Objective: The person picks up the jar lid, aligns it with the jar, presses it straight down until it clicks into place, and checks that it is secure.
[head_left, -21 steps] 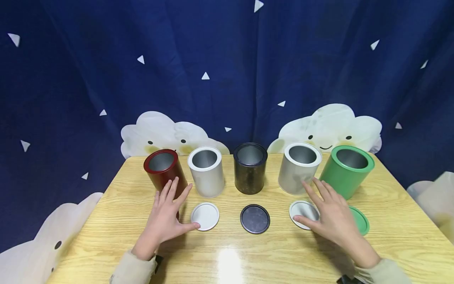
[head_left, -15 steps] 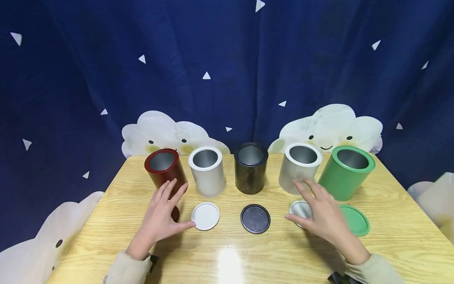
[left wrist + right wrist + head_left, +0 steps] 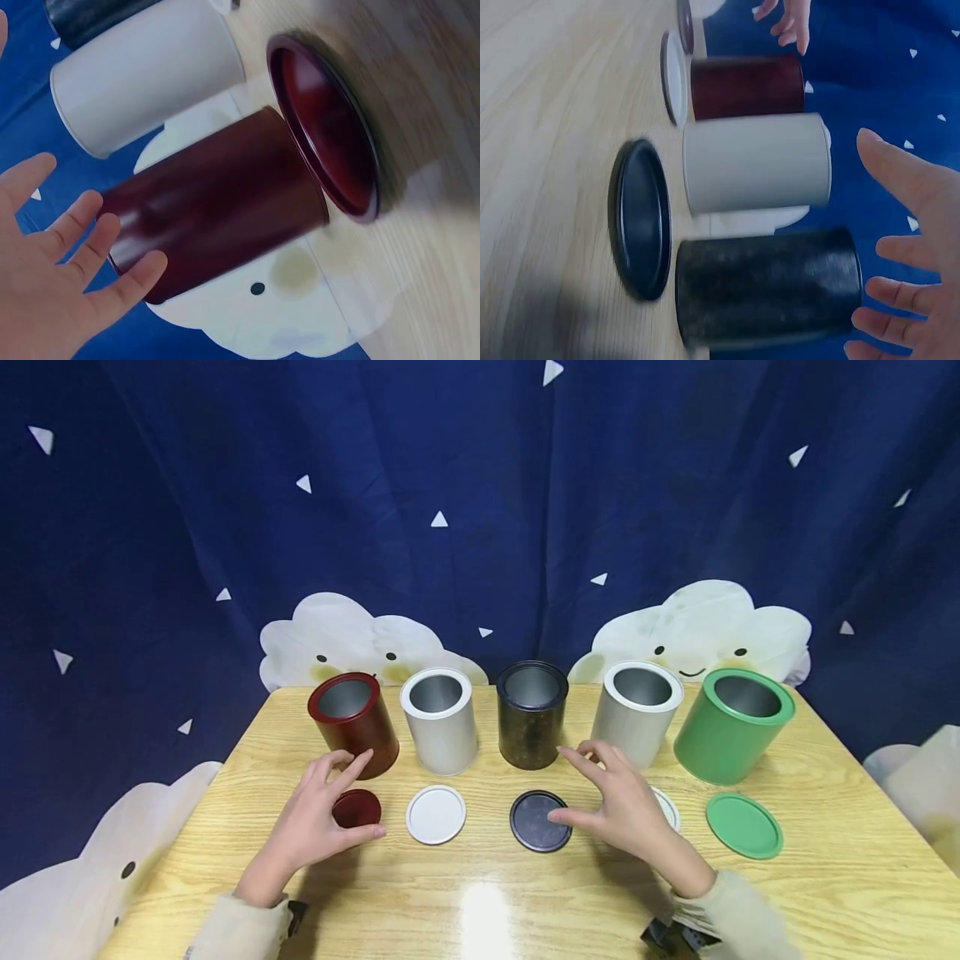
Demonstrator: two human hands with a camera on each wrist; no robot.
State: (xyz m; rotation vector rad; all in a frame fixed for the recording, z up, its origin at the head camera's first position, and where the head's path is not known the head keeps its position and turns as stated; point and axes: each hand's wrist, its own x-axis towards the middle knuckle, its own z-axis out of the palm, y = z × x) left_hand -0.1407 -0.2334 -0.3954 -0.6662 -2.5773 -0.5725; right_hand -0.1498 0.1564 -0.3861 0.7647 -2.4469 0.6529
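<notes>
My left hand (image 3: pixel 311 814) hovers over the dark red lid (image 3: pixel 356 808), thumb and fingers apart with nothing between them. Behind that lid stands the open-topped red can (image 3: pixel 214 214). Above the table, my right hand (image 3: pixel 626 802) is also bare, its thumb beside the black lid (image 3: pixel 534 825). It partly hides a white lid (image 3: pixel 669 810) and the foot of the right-hand white can (image 3: pixel 637 727). The black can (image 3: pixel 769 289) stands behind the black lid. Neither hand visibly touches a can or lid.
Left of the black can stands another white can (image 3: pixel 442 739), its white lid (image 3: pixel 436 815) lying in front. A green can (image 3: pixel 731 735) and green lid (image 3: pixel 745 827) are at the right. A blue curtain (image 3: pixel 480 485) hangs behind the wooden table (image 3: pixel 420 910).
My right hand has moved left from over the right-hand white lid to beside the black one, uncovering the green lid. My left hand has drawn slightly left and back, its fingers more bent.
</notes>
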